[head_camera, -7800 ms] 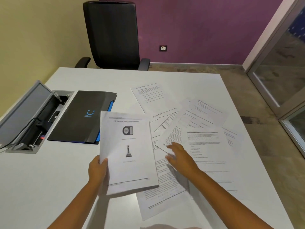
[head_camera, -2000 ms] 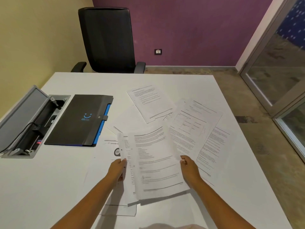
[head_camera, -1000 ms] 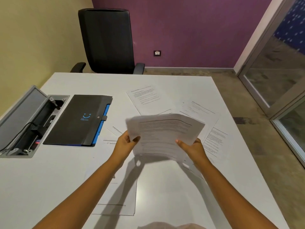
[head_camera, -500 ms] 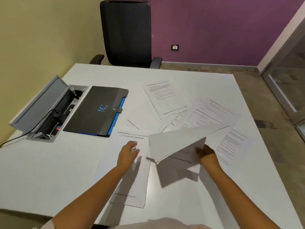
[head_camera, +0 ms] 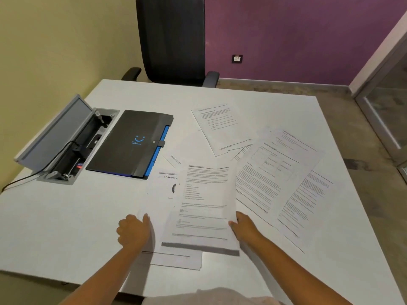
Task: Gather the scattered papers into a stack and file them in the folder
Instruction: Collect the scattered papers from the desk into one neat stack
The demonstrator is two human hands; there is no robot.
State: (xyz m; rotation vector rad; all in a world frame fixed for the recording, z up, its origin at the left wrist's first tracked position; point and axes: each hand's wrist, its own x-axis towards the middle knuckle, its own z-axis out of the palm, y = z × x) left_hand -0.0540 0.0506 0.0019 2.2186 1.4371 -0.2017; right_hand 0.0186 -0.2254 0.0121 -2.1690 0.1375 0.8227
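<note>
Nearest to us, the left hand (head_camera: 134,231) rests on the left edge of the cover sheet (head_camera: 164,219) lying on the tabletop (head_camera: 66,221); its thumb lies on the paper and the other fingers are curled, but we cannot tell if they really grip the sheet. The right hand (head_camera: 244,227) pinches the right edge of a held bundle (head_camera: 203,208) of printed pages, which hangs just above the cover sheet and partly covers it.

Farther away on the right, loose pages (head_camera: 277,179) overlap each other in a fan, and one single page (head_camera: 222,128) lies apart beyond them. The black folder (head_camera: 130,144) lies closed on the left, beside an open cable box (head_camera: 66,139) sunk in the tabletop.

We judge that the gathering is only partly done. The bundle is held at one edge only, so the thin pages can sag, slip apart or land crooked on the cover sheet. The near sheet also lies close to the tabletop edge, so a careless push could send it to the floor.
</note>
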